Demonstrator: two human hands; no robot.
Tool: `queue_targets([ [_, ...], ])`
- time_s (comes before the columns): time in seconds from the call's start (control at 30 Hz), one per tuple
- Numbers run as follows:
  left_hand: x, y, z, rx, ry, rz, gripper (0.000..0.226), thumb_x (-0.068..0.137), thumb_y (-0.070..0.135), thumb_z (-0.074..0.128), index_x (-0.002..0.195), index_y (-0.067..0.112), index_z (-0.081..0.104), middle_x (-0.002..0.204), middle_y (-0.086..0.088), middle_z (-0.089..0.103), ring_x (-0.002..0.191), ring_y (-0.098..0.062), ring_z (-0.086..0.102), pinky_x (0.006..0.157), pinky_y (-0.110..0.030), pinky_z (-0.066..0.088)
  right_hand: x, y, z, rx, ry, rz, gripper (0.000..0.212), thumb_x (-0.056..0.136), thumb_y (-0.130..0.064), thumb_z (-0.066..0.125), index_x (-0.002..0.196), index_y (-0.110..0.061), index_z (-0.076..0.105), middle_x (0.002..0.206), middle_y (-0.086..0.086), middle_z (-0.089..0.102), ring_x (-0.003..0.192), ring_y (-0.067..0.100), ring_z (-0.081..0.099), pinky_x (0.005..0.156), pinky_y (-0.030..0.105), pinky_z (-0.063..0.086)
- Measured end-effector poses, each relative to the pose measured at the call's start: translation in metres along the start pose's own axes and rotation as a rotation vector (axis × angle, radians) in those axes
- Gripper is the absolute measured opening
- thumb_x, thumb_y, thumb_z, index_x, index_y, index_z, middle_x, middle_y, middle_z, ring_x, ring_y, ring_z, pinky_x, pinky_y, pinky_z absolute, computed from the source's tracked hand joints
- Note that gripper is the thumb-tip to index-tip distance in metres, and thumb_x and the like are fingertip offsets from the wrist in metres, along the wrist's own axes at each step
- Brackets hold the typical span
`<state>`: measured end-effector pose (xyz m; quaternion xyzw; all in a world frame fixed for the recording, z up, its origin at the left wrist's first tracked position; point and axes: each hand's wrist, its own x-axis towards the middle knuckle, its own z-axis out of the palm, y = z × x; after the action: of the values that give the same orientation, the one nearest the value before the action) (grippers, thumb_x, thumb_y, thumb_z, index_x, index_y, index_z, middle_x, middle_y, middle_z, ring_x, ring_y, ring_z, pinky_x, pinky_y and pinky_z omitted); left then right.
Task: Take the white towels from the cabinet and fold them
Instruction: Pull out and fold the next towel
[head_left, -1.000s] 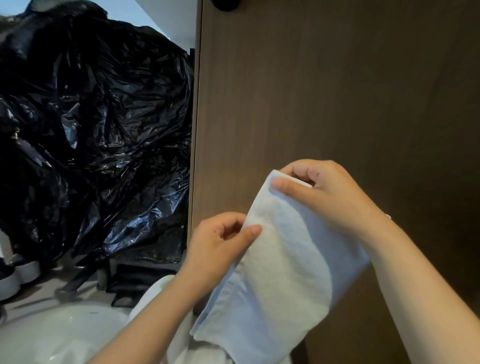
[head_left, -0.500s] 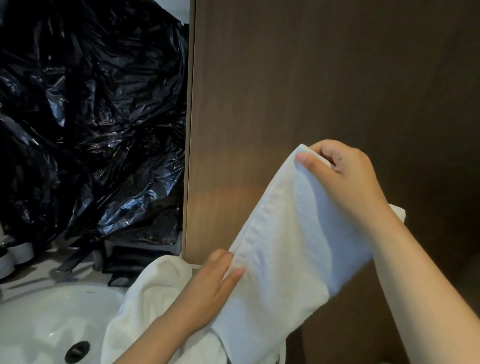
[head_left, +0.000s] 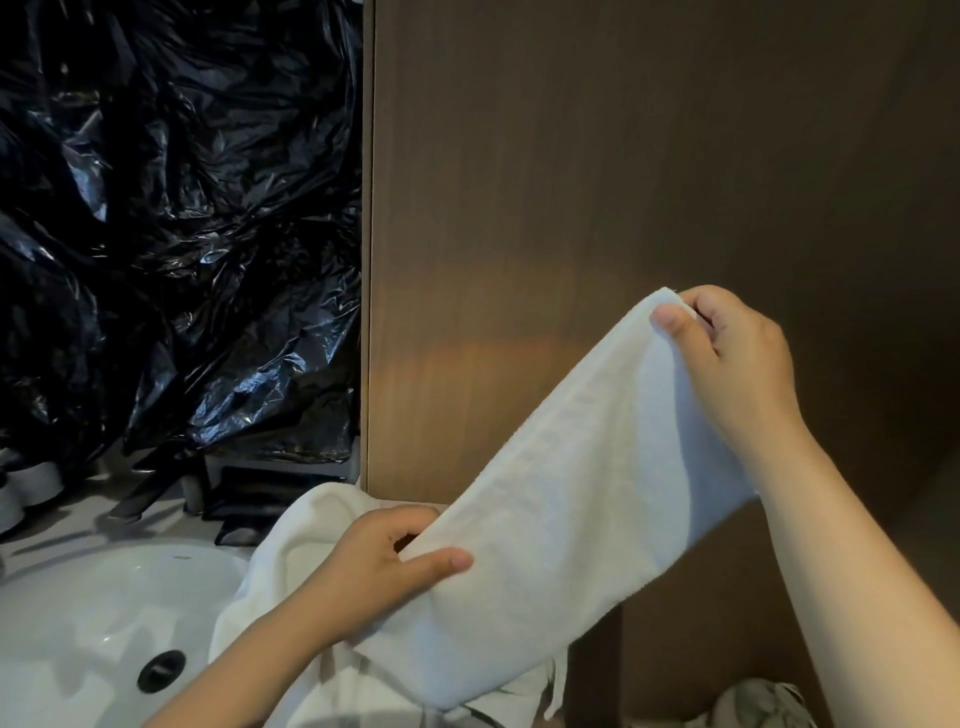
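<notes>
— Where's the towel?
— My white towel stretches slanted between my hands, before the cabinet. Fingers of my right hand pinch its top corner, those of my left hand the lower edge.
— The sink?
— A second towel drapes its rim.

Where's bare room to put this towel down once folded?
Bare: the sink basin, from its drain up to the back rim, left of the second towel draped over its edge. Crowded: the counter strip behind, with faucet, dark tray and black bag overhanging. Right of it only the upright cabinet panel. Both the left hand and right hand hold the towel.
</notes>
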<state>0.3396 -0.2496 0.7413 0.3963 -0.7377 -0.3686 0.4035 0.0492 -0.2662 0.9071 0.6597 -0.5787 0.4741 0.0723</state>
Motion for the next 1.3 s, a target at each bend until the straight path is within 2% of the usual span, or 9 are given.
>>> queue_targets([
  [0.13, 0.008, -0.006, 0.002, 0.066, -0.045, -0.027, 0.055, 0.058, 0.063, 0.073, 0.065, 0.009, 0.071, 0.076, -0.006, 0.061, 0.071, -0.017, 0.058, 0.066, -0.028, 0.047, -0.002, 0.01, -0.004, 0.01, 0.031, -0.03, 0.021, 0.099, -0.045, 0.05, 0.094, -0.026, 0.059, 0.083, -0.014, 0.058, 0.078, 0.006, 0.057, 0.07, 0.022, 0.043],
  [0.3, 0.007, -0.025, 0.023, 0.267, -0.214, -0.048, 0.059, 0.071, 0.068, 0.063, 0.064, 0.009, 0.065, 0.082, 0.011, 0.044, 0.077, -0.005, 0.05, 0.07, -0.018, 0.038, -0.013, 0.014, -0.009, 0.099, 0.081, -0.042, 0.015, 0.099, -0.037, 0.052, 0.092, -0.025, 0.058, 0.081, -0.02, 0.055, 0.076, 0.0, 0.055, 0.066, 0.015, 0.036],
  [0.47, 0.013, -0.033, 0.022, 0.315, -0.018, 0.052, 0.051, 0.075, 0.067, 0.053, 0.065, 0.019, 0.066, 0.088, 0.006, 0.048, 0.087, -0.006, 0.05, 0.072, -0.011, 0.038, -0.018, 0.028, -0.017, 0.132, 0.091, 0.016, 0.015, 0.1, -0.037, 0.051, 0.095, -0.025, 0.059, 0.084, -0.02, 0.057, 0.079, -0.007, 0.055, 0.064, 0.007, 0.036],
  [0.6, 0.021, -0.023, -0.002, 0.19, 0.13, -0.039, 0.019, 0.074, 0.05, 0.077, 0.064, 0.035, 0.073, 0.079, 0.008, 0.065, 0.077, -0.003, 0.06, 0.067, -0.011, 0.043, -0.026, 0.045, -0.02, 0.199, 0.125, 0.108, 0.017, 0.1, -0.036, 0.051, 0.097, -0.022, 0.061, 0.085, -0.017, 0.058, 0.079, -0.005, 0.055, 0.066, 0.01, 0.037],
  [0.7, 0.023, -0.019, -0.015, 0.196, -0.04, -0.176, 0.04, 0.077, 0.035, 0.079, 0.044, 0.025, 0.059, 0.05, 0.006, 0.049, 0.048, -0.008, 0.044, 0.051, -0.022, 0.037, -0.034, 0.055, -0.013, 0.226, 0.131, 0.183, 0.018, 0.1, -0.035, 0.051, 0.098, -0.021, 0.061, 0.086, -0.014, 0.059, 0.081, 0.003, 0.056, 0.068, 0.014, 0.039],
  [0.8, 0.019, -0.022, -0.022, 0.151, -0.159, -0.221, 0.064, 0.069, 0.053, 0.079, 0.047, 0.006, 0.042, 0.05, -0.001, 0.033, 0.049, -0.015, 0.032, 0.053, -0.027, 0.028, -0.038, 0.066, -0.008, 0.23, 0.159, 0.23, 0.02, 0.1, -0.037, 0.05, 0.099, -0.02, 0.062, 0.087, -0.015, 0.06, 0.083, 0.004, 0.057, 0.069, 0.015, 0.04],
  [0.97, 0.004, -0.029, -0.025, 0.125, -0.185, -0.246, 0.072, 0.061, 0.06, 0.078, 0.049, -0.002, 0.045, 0.057, -0.002, 0.048, 0.055, -0.018, 0.044, 0.057, -0.028, 0.038, -0.043, 0.078, -0.003, 0.218, 0.165, 0.271, 0.022, 0.1, -0.038, 0.05, 0.1, -0.02, 0.062, 0.088, -0.013, 0.06, 0.082, 0.006, 0.057, 0.068, 0.016, 0.04],
  [1.1, -0.001, -0.028, -0.027, 0.093, -0.041, -0.26, 0.058, 0.063, 0.052, 0.083, 0.057, -0.002, 0.065, 0.079, -0.014, 0.067, 0.071, -0.021, 0.063, 0.067, -0.028, 0.05, -0.042, 0.079, 0.0, 0.235, 0.18, 0.281, 0.022, 0.1, -0.039, 0.05, 0.099, -0.02, 0.062, 0.087, -0.014, 0.06, 0.081, 0.006, 0.057, 0.068, 0.017, 0.04],
  [1.3, 0.0, -0.007, -0.034, -0.309, 0.347, -0.306, 0.043, 0.06, 0.043, 0.086, 0.078, 0.006, 0.077, 0.084, -0.027, 0.069, 0.066, -0.022, 0.059, 0.065, -0.03, 0.05, -0.047, 0.081, -0.005, 0.268, 0.221, 0.324, 0.025, 0.1, -0.04, 0.049, 0.097, -0.018, 0.061, 0.085, -0.01, 0.059, 0.078, 0.006, 0.055, 0.068, 0.017, 0.04],
])
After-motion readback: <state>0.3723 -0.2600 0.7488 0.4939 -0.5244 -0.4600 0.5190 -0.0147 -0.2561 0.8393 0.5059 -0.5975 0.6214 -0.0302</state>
